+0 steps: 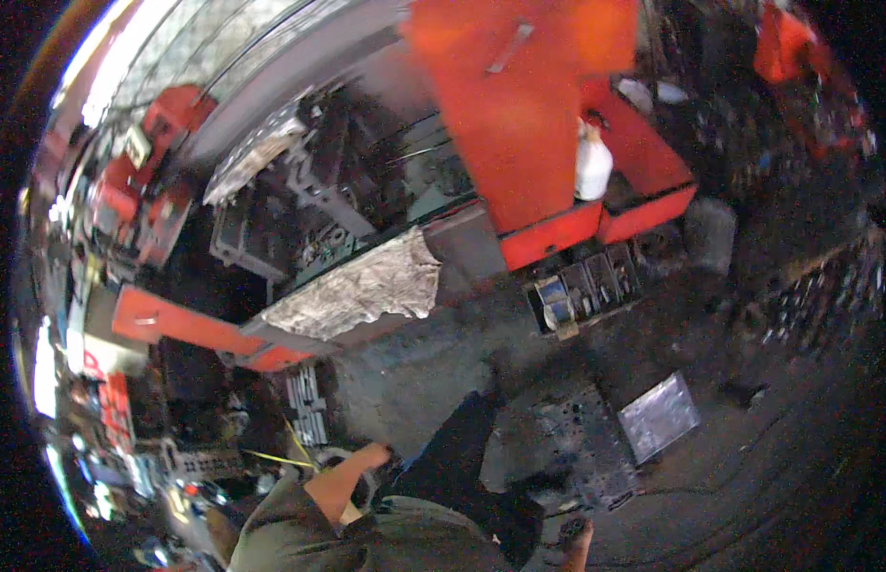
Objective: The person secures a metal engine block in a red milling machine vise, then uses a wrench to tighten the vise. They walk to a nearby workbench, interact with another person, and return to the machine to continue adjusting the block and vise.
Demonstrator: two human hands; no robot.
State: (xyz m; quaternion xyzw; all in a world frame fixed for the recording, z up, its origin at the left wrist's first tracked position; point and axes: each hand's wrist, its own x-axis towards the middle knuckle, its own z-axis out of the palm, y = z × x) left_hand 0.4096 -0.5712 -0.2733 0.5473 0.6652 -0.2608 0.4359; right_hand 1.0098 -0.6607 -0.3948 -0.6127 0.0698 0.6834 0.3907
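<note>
My left arm bends across my lap, and my left hand (386, 460) is a dark blur beside a grey, rounded thing (365, 488) whose kind I cannot make out. Its fingers are not distinct. At the lower edge, my right hand (573, 529) looks dark against the bare forearm; whether it holds anything is unclear. Just beyond it lies a dark, flat metal block with holes (595, 448) on the floor (414, 362). A silvery square metal plate (659, 418) lies to the right of that block.
Ahead stands a dark engine bay (338, 191) with a grey cloth (357, 291) over its edge. An orange-red cabinet (519, 124) holds a white bottle (592, 170). Below it sits a tray of small parts (586, 291). A yellow cord (276, 459) runs near my left elbow.
</note>
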